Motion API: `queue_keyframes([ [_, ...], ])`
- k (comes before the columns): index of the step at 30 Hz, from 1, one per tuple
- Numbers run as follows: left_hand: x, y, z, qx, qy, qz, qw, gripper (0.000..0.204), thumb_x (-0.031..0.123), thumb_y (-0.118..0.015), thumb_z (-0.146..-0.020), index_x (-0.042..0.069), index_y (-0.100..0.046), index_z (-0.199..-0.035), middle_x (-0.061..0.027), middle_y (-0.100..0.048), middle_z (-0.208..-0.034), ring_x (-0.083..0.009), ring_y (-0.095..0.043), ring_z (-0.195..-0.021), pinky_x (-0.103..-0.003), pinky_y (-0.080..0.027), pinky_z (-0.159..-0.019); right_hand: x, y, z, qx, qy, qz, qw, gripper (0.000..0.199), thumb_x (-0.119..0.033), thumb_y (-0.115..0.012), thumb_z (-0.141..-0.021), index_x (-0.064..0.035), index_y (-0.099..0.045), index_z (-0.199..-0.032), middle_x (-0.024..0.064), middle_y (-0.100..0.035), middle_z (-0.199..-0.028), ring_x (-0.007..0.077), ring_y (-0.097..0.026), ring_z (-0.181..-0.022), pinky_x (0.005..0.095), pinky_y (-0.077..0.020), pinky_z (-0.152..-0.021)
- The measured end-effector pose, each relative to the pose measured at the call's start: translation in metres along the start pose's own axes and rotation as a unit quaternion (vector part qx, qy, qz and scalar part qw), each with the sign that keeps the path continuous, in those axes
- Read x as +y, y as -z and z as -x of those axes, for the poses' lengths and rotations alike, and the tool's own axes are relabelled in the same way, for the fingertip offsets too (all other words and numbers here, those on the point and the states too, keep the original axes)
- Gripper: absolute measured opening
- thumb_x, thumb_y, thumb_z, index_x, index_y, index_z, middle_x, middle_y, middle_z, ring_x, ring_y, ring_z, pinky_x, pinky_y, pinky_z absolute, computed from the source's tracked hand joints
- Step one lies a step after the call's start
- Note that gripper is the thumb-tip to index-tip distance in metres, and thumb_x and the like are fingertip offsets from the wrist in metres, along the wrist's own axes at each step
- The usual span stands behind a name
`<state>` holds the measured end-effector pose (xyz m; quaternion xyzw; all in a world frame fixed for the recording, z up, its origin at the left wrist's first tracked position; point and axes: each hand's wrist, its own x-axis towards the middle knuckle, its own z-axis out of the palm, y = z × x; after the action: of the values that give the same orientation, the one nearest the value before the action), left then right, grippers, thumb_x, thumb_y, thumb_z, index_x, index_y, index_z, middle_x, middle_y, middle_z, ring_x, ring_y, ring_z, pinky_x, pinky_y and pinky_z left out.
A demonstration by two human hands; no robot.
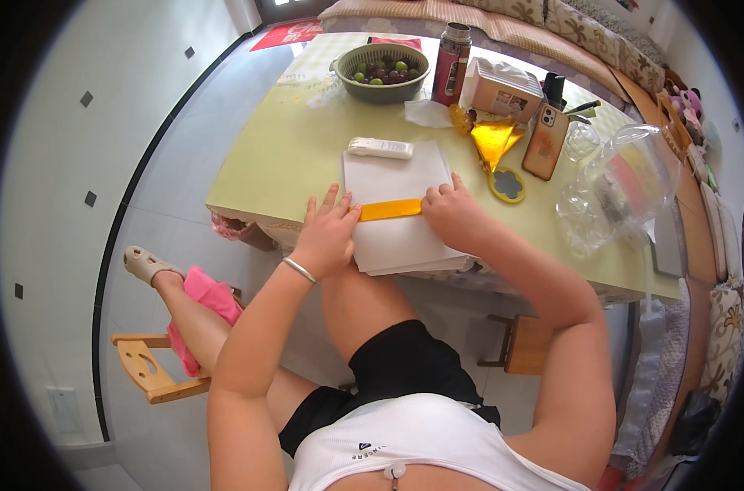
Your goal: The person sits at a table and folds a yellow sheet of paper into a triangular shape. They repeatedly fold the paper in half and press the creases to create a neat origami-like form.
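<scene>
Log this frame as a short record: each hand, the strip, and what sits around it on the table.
Left hand: spread, fingers at the left end of the orange strip
Right hand: fingers curled at its right end
Strip: flat across white paper
Beyond strip: white object on the paper
Far side: bowl of grapes, bottle
Right side: phone

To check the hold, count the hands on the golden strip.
2 on the golden strip: left hand at its left end, right hand at its right end.
</scene>
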<state>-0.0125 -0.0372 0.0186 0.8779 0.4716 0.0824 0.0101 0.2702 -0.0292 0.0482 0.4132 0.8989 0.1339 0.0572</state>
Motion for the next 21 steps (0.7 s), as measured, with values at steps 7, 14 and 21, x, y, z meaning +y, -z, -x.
queue_keyframes([
  [7,0.035,0.009,-0.037,0.076,0.006,-0.05,0.996,0.026,0.026,-0.07,-0.082,0.003,-0.071,-0.093,-0.023,-0.062,-0.124,-0.0397,-0.048,-0.134,-0.059,-0.034,-0.111,0.02,-0.035,0.004,0.098,0.022,-0.028,0.995,0.016,-0.009,-0.061,-0.083,-0.0008,-0.068,-0.094,0.0129,-0.068,-0.09,0.0296,-0.069,-0.087,0.0495,-0.0509,-0.102],
  [14,0.059,-0.006,-0.07,0.107,-0.047,-0.079,0.99,0.007,0.011,-0.062,-0.081,0.007,-0.067,-0.079,-0.0094,-0.063,-0.081,-0.0296,-0.067,-0.083,-0.045,-0.055,-0.075,0.021,-0.01,-0.008,0.082,-0.119,-0.227,0.963,0.026,-0.012,-0.065,-0.081,-0.0044,-0.068,-0.106,0.0141,-0.071,-0.106,0.0302,-0.068,-0.1,0.0396,-0.0479,-0.105],
  [21,0.036,0.04,-0.072,0.252,0.001,0.144,0.957,0.008,0.006,-0.066,-0.08,0.003,-0.072,-0.083,-0.0115,-0.07,-0.084,-0.0318,-0.067,-0.073,-0.039,-0.055,-0.064,0.063,-0.045,0.004,0.276,-0.19,-0.52,0.786,0.098,-0.018,-0.086,-0.075,-0.0047,-0.033,-0.157,0.0164,-0.041,-0.158,0.0293,-0.038,-0.147,0.0377,-0.0299,-0.121],
])
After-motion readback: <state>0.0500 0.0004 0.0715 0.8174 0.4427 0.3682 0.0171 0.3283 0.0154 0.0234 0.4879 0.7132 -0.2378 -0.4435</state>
